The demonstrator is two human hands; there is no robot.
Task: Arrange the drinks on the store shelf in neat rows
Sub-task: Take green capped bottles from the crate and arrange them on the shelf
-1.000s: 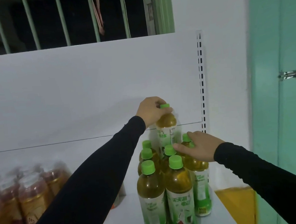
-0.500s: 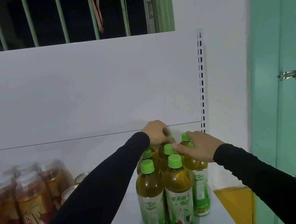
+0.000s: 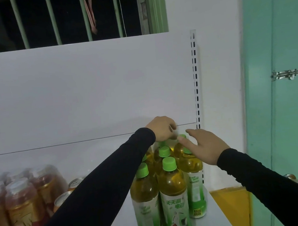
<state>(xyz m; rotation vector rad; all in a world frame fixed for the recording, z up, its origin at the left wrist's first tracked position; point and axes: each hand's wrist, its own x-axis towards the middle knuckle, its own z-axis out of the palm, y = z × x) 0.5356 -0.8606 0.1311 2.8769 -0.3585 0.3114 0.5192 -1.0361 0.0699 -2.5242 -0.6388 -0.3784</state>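
Both arms in black sleeves reach over the white shelf (image 3: 101,154) toward its right end. There the green-capped tea bottles (image 3: 172,189) stand upright, packed tight in short rows that run from the near edge back toward the white back panel (image 3: 88,91). The left hand (image 3: 161,129) sits at the far end of the cluster, fingers curled down over the top of the rearmost bottle; the cap under it is hidden, so the exact grip cannot be made out. The right hand (image 3: 205,148) is spread open, fingers straight and apart, laid against the caps and shoulders of the right-hand row. Its fingertips reach a far green cap, just beside the left hand. The slotted upright (image 3: 196,79) rises right behind them.

Off to the left on the same shelf, well apart from the tea, is a shrink-wrapped pack of amber bottles (image 3: 22,203), blurred, with two cans (image 3: 68,193) between it and the left sleeve. On the far right is a green door with a metal latch (image 3: 284,74).
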